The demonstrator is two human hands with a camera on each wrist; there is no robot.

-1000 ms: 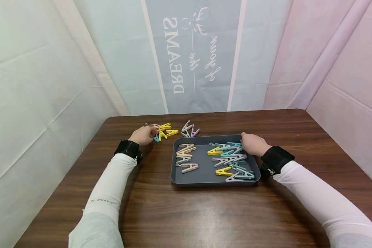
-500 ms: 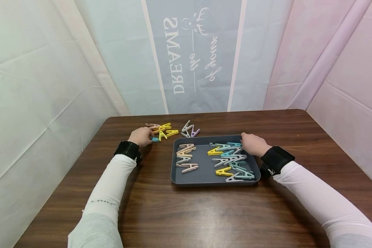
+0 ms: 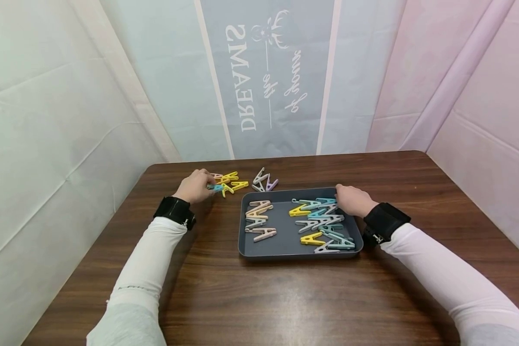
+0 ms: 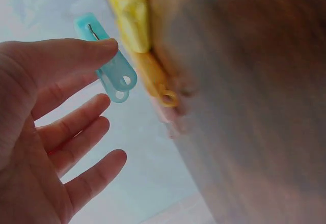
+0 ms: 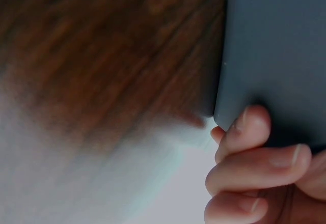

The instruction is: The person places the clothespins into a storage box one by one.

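Observation:
In the left wrist view a light-blue clothespin [image 4: 118,67] is pinched between the thumb and forefinger of my left hand [image 3: 194,187], with the other fingers spread apart. That hand is at the back left, by a small heap of yellow, orange and pink clothespins [image 3: 240,185]. My right hand [image 3: 353,201] grips the far right corner of a dark grey tray [image 3: 281,242], its fingers curled at the wall in the right wrist view. Inside the tray, beige and grey clothespins [image 3: 265,234] lie on the left; blue, green, grey and yellow clothespins [image 3: 312,239] lie on the right.
Behind the tray, a few grey and purple clothespins [image 3: 272,182] lie on the brown wooden table [image 3: 259,298]. Pale fabric [image 3: 277,139] with lettering hangs beyond the back edge, and white sheets stand at both sides.
My left hand has lifted slightly, bringing the blue clothespin up from beside the heap. My right hand and the tray have stayed in place.

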